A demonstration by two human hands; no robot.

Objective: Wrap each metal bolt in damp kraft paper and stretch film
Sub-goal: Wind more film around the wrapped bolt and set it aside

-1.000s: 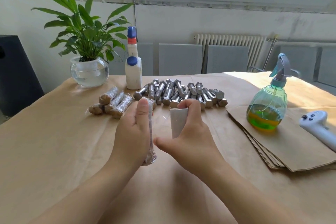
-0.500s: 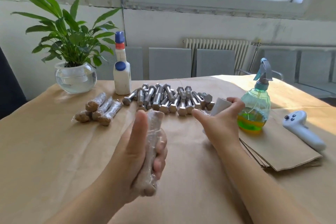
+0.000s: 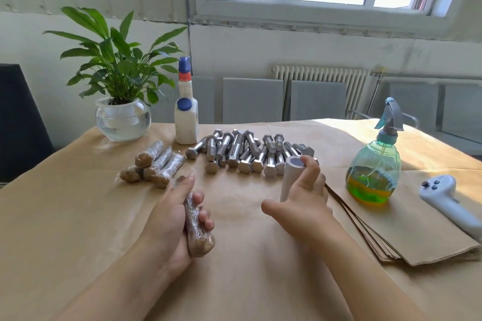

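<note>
My left hand point(image 3: 169, 219) grips a bolt wrapped in kraft paper and stretch film point(image 3: 198, 237), fingers curled round it, low over the table's middle. My right hand point(image 3: 305, 198) holds the white stretch film roll point(image 3: 290, 174) upright, close to the table, just in front of the bolts. Several bare metal bolts point(image 3: 247, 154) lie in a pile at the back centre. Several finished wrapped bolts point(image 3: 154, 167) lie in a group at the back left. A stack of kraft paper sheets point(image 3: 407, 229) lies to the right.
A green spray bottle point(image 3: 373, 167) stands on the paper stack, with a white handheld controller point(image 3: 448, 203) to its right. A white glue bottle point(image 3: 185, 112) and a potted plant in a glass bowl point(image 3: 120, 101) stand at the back left. Kraft paper covers the table point(image 3: 78, 216).
My hands have parted. The right hand carried the film roll to the right, then lowered it toward the table. The left hand keeps the wrapped bolt, now tilted lower.
</note>
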